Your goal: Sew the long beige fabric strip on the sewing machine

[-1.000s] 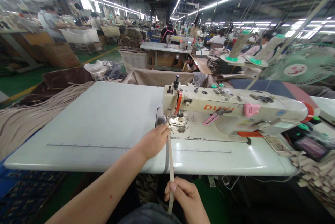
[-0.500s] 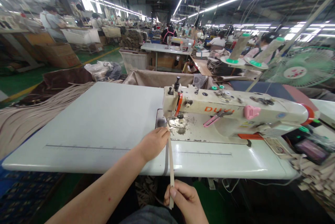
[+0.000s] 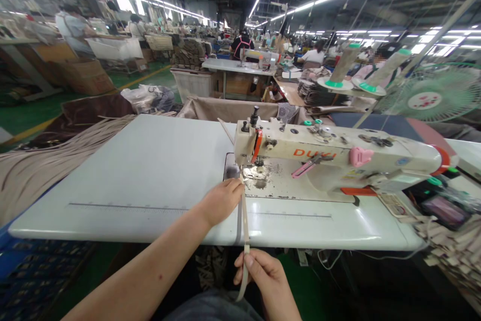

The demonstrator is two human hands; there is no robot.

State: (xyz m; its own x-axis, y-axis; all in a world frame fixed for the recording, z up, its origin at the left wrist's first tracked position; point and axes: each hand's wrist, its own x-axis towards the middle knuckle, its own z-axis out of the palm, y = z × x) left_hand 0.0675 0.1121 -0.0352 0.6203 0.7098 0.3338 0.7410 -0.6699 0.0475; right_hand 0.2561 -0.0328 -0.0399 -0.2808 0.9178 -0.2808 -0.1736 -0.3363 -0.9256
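A narrow beige fabric strip (image 3: 245, 218) runs from under the needle area of a sewing machine (image 3: 300, 153) over the table's front edge. My left hand (image 3: 223, 202) lies just in front of the presser foot, its fingers together on the strip. Below the edge, my right hand (image 3: 265, 276) pinches the strip between thumb and fingers, and the tail curls down past it. A far length of strip (image 3: 226, 131) sticks out behind the machine head. The stitching point is partly hidden by the left fingers.
The white sewing table (image 3: 150, 161) carries a printed ruler line. Long beige strips (image 3: 67, 161) hang at the left; stacked pieces (image 3: 454, 256) lie at the right. Thread cones (image 3: 343, 65) and a green fan (image 3: 432, 98) stand behind. Other people work farther back.
The strip has advanced away from me, and its far length now shows behind the machine head. My right hand sits slightly higher; the tail below it now bends left.
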